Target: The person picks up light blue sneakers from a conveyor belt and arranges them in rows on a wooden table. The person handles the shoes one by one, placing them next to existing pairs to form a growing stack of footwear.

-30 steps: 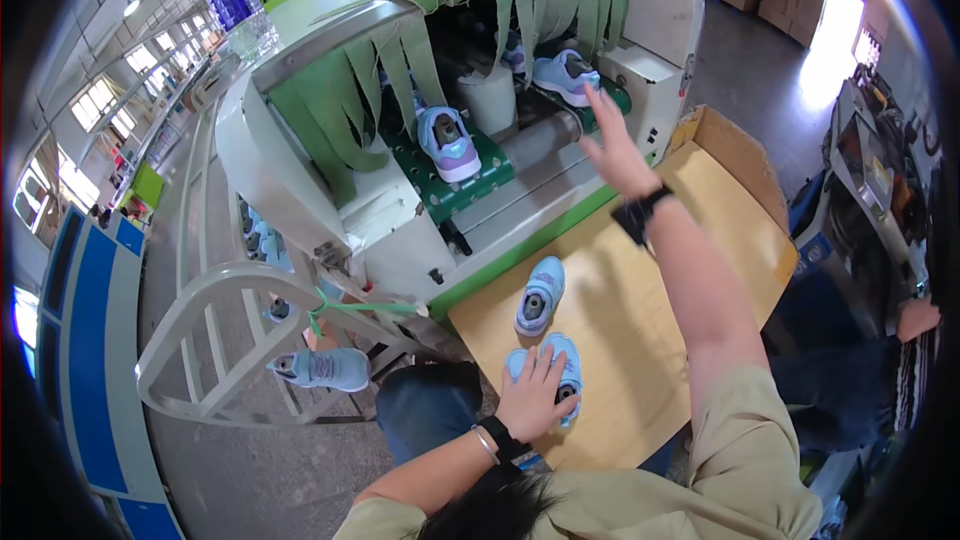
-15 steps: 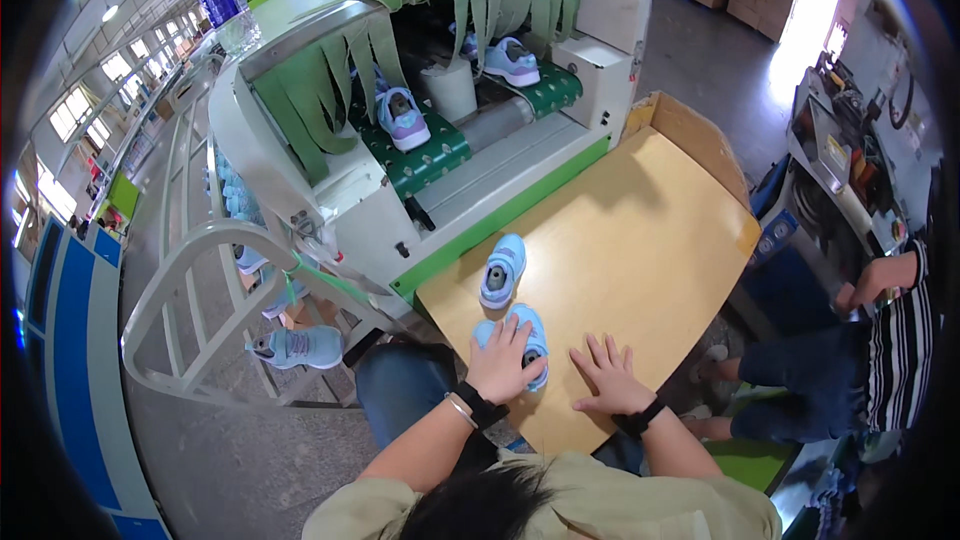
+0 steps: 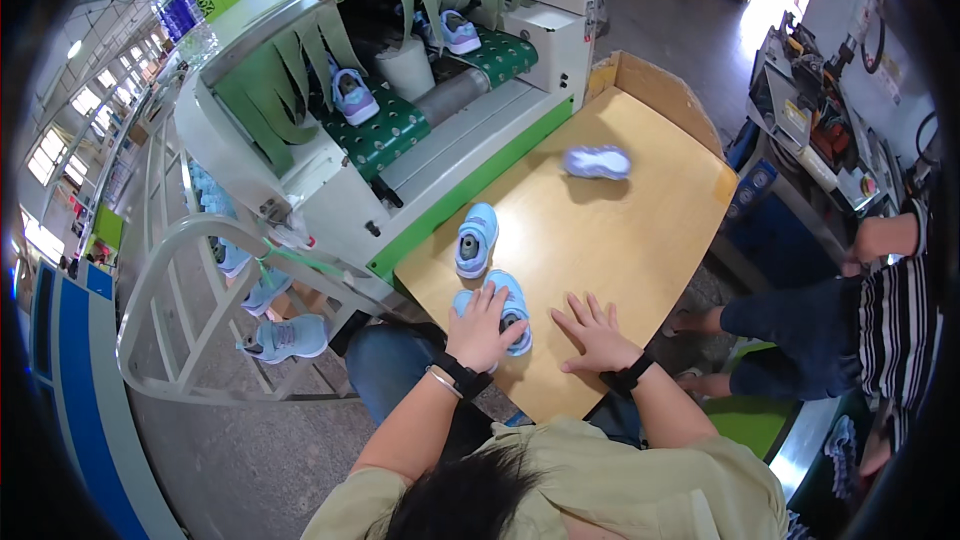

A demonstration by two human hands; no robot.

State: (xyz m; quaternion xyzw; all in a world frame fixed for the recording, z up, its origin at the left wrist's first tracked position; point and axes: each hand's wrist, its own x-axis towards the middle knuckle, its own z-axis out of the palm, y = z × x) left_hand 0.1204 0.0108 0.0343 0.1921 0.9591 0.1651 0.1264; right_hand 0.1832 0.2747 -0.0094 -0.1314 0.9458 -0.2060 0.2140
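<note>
Has a pale blue sneaker [image 3: 514, 302] under the left hand [image 3: 480, 328], on the near left part of the wood-coloured tabletop [image 3: 620, 240]. Shows just beside it, toward the tabletop's left edge, a second blue sneaker [image 3: 461, 302], largely covered by the fingers. Lays that hand palm down, fingers pointing away, thumb out to the right over the first sneaker; hard to say whether clasping or merely resting, with the palm side hidden. Spreads the right hand [image 3: 597, 338] palm down at the tabletop's near part, fingers fanned, gripping nothing. Angles both forearms in from below, a black band at each wrist. Includes, farther up the tabletop's left side, an upright blue sneaker [image 3: 477, 240], and, on its far part, a white-and-lilac sneaker [image 3: 597, 162], too blurred to make out its exact lie. Reveals, beyond the tabletop's far left edge, a green conveyor belt [image 3: 395, 135] bearing more sneakers, partly hidden by a green strip curtain [image 3: 255, 90]. Has, right of the tabletop, a co-worker's striped shirt [image 3: 893, 325], cut off by the dark lens rim.
</note>
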